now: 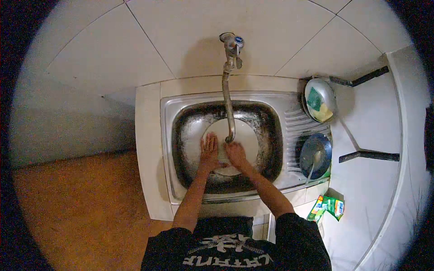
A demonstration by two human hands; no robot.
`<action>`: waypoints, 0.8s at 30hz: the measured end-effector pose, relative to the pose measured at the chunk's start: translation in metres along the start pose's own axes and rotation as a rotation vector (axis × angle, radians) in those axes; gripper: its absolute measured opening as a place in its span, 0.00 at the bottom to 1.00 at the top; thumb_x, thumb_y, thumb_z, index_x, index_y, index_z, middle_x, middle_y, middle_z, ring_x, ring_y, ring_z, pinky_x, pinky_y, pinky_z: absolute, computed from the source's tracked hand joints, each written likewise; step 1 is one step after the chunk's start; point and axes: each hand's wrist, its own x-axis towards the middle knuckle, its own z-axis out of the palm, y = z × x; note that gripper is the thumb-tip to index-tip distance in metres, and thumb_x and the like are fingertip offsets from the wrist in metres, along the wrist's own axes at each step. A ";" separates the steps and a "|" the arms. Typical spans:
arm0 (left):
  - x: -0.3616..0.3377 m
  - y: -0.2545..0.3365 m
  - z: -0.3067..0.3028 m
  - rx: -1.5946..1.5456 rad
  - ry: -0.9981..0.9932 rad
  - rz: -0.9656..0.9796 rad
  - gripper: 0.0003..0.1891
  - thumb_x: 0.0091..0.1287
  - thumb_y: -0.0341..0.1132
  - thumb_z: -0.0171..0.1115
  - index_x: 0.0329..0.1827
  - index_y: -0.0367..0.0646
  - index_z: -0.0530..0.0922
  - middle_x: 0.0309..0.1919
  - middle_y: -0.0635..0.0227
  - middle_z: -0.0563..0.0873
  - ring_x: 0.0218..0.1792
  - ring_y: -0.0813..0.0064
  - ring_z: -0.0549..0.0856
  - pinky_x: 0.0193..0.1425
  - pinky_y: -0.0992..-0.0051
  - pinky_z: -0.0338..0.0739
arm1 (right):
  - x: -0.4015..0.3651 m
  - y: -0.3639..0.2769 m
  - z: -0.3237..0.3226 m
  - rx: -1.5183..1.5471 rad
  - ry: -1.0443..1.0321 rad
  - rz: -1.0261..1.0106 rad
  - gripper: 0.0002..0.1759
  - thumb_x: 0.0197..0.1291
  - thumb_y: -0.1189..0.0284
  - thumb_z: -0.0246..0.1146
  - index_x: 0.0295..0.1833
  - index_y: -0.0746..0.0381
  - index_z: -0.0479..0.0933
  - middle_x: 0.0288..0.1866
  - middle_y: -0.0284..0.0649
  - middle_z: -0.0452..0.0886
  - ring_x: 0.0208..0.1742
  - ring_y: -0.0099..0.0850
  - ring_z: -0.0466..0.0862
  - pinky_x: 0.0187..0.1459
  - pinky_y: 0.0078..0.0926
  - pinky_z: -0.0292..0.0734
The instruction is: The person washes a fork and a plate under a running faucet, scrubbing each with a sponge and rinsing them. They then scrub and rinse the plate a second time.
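I count one white plate [247, 135] in the sink [168, 135], one tap [227, 90], one blue pan [322, 149] | left hand [209, 147] splayed flat on plate | right hand [236, 154] touching plate under spout, finger curl: cannot tell.

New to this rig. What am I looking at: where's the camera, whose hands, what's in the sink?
There is no machine here: a person works with bare hands. The one picture comes from a camera worn on their head, looking down, hence the round edge. The left hand lies flat, fingers spread, on a white plate in the steel sink. The right hand rests on the same plate, just under the tap; I cannot tell whether it grips anything. Beside the basin sit a bowl holding a sponge and a dark round dish. A green packet lies nearer the person.
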 end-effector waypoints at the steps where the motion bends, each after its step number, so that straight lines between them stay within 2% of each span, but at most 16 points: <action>1: -0.001 -0.003 0.006 -0.001 0.000 0.004 0.70 0.23 0.67 0.66 0.64 0.27 0.42 0.66 0.46 0.42 0.67 0.51 0.41 0.67 0.52 0.32 | -0.004 -0.018 -0.021 -0.006 -0.132 -0.038 0.15 0.49 0.73 0.50 0.44 0.64 0.70 0.37 0.49 0.74 0.37 0.43 0.77 0.40 0.43 0.70; 2: 0.000 -0.007 0.011 0.076 0.003 0.014 0.70 0.23 0.67 0.66 0.64 0.28 0.42 0.66 0.47 0.43 0.67 0.51 0.41 0.67 0.52 0.32 | -0.002 -0.028 -0.034 -0.011 -0.261 -0.076 0.12 0.48 0.72 0.51 0.39 0.63 0.71 0.33 0.47 0.73 0.36 0.43 0.76 0.39 0.43 0.69; 3: 0.001 -0.004 0.006 0.152 0.007 0.023 0.70 0.22 0.67 0.66 0.64 0.28 0.43 0.66 0.47 0.43 0.67 0.52 0.41 0.67 0.52 0.33 | -0.003 -0.024 -0.033 -0.013 -0.258 -0.074 0.12 0.48 0.72 0.51 0.39 0.63 0.71 0.33 0.47 0.73 0.36 0.43 0.76 0.39 0.43 0.69; 5: -0.001 0.003 -0.004 0.053 0.003 0.010 0.70 0.23 0.66 0.67 0.64 0.28 0.42 0.66 0.47 0.43 0.67 0.52 0.41 0.67 0.52 0.33 | -0.007 -0.008 -0.035 -0.094 -0.465 -0.032 0.14 0.48 0.72 0.52 0.41 0.65 0.69 0.35 0.48 0.75 0.34 0.43 0.77 0.37 0.43 0.71; 6: -0.001 0.006 -0.012 -0.042 -0.001 -0.003 0.70 0.23 0.65 0.68 0.64 0.28 0.42 0.66 0.48 0.43 0.67 0.52 0.41 0.67 0.53 0.33 | -0.008 0.008 -0.031 -0.094 -0.462 -0.033 0.14 0.48 0.72 0.52 0.41 0.65 0.69 0.35 0.48 0.75 0.34 0.43 0.77 0.37 0.43 0.71; 8: -0.002 0.004 -0.015 -0.067 -0.031 -0.004 0.70 0.23 0.64 0.68 0.64 0.28 0.41 0.66 0.48 0.43 0.67 0.52 0.41 0.67 0.53 0.33 | -0.002 0.042 -0.017 -0.207 -0.243 -0.024 0.13 0.48 0.73 0.52 0.41 0.66 0.68 0.37 0.51 0.76 0.31 0.43 0.78 0.33 0.42 0.72; 9: -0.001 0.004 -0.017 -0.096 -0.060 -0.005 0.70 0.23 0.64 0.69 0.64 0.29 0.40 0.66 0.48 0.43 0.67 0.53 0.41 0.67 0.53 0.33 | 0.011 0.047 -0.016 -0.207 -0.241 -0.023 0.13 0.48 0.73 0.52 0.41 0.66 0.68 0.37 0.51 0.76 0.31 0.43 0.78 0.33 0.42 0.72; 11: 0.002 0.009 -0.025 -0.027 -0.121 -0.029 0.70 0.23 0.63 0.69 0.64 0.29 0.40 0.66 0.48 0.43 0.67 0.53 0.40 0.67 0.54 0.33 | 0.040 0.049 -0.012 -0.238 -0.312 0.277 0.15 0.50 0.75 0.50 0.45 0.67 0.67 0.37 0.53 0.76 0.30 0.45 0.78 0.31 0.42 0.73; 12: 0.002 0.010 -0.027 0.042 -0.185 -0.057 0.70 0.23 0.63 0.69 0.64 0.29 0.39 0.66 0.48 0.42 0.68 0.54 0.40 0.67 0.54 0.33 | 0.047 0.044 -0.011 -0.236 -0.312 0.280 0.15 0.50 0.75 0.50 0.45 0.67 0.67 0.37 0.53 0.76 0.30 0.45 0.78 0.31 0.42 0.73; 14: 0.002 0.004 -0.025 0.006 -0.159 -0.039 0.69 0.24 0.61 0.70 0.64 0.28 0.39 0.66 0.48 0.42 0.68 0.54 0.40 0.68 0.55 0.33 | 0.061 0.030 -0.007 -0.002 -0.342 0.467 0.15 0.53 0.77 0.47 0.47 0.67 0.66 0.38 0.53 0.75 0.31 0.46 0.79 0.30 0.42 0.74; 15: 0.002 0.000 -0.023 -0.032 -0.130 -0.021 0.69 0.24 0.59 0.71 0.64 0.28 0.39 0.66 0.48 0.42 0.68 0.53 0.40 0.68 0.56 0.34 | 0.060 0.022 0.003 0.001 -0.342 0.462 0.15 0.53 0.77 0.47 0.47 0.67 0.66 0.38 0.53 0.75 0.31 0.46 0.79 0.30 0.42 0.74; 18: -0.006 -0.010 -0.015 -0.157 -0.054 0.024 0.66 0.27 0.54 0.73 0.64 0.27 0.40 0.66 0.47 0.41 0.67 0.53 0.40 0.68 0.58 0.35 | 0.019 -0.005 0.043 -0.018 -0.006 0.073 0.11 0.54 0.78 0.46 0.43 0.66 0.70 0.33 0.46 0.77 0.38 0.44 0.78 0.37 0.39 0.72; 19: -0.006 -0.008 -0.017 -0.156 -0.047 0.016 0.66 0.27 0.54 0.73 0.64 0.27 0.40 0.66 0.47 0.41 0.67 0.53 0.40 0.68 0.58 0.35 | 0.021 -0.015 0.025 -0.014 -0.007 0.062 0.11 0.54 0.78 0.46 0.43 0.66 0.70 0.33 0.46 0.77 0.38 0.44 0.78 0.37 0.39 0.72; 21: -0.007 0.004 -0.025 -0.023 -0.061 -0.137 0.65 0.27 0.52 0.73 0.63 0.26 0.41 0.65 0.45 0.40 0.67 0.52 0.42 0.69 0.59 0.38 | 0.034 -0.038 -0.036 0.065 -0.417 0.021 0.11 0.56 0.75 0.45 0.43 0.64 0.70 0.30 0.43 0.77 0.38 0.43 0.77 0.38 0.41 0.70; 22: -0.008 0.006 -0.029 -0.020 -0.060 -0.143 0.65 0.27 0.52 0.73 0.63 0.26 0.41 0.65 0.45 0.40 0.67 0.52 0.42 0.69 0.59 0.38 | 0.032 -0.033 -0.034 0.069 -0.417 0.015 0.11 0.56 0.75 0.45 0.43 0.64 0.70 0.30 0.43 0.77 0.38 0.43 0.77 0.38 0.41 0.70; 24: -0.009 0.008 -0.034 -0.030 -0.140 -0.175 0.64 0.28 0.51 0.73 0.63 0.24 0.42 0.65 0.42 0.41 0.67 0.51 0.44 0.69 0.62 0.42 | 0.023 -0.016 -0.028 -0.001 -0.396 0.130 0.11 0.57 0.72 0.48 0.42 0.62 0.71 0.28 0.42 0.76 0.33 0.42 0.77 0.33 0.40 0.70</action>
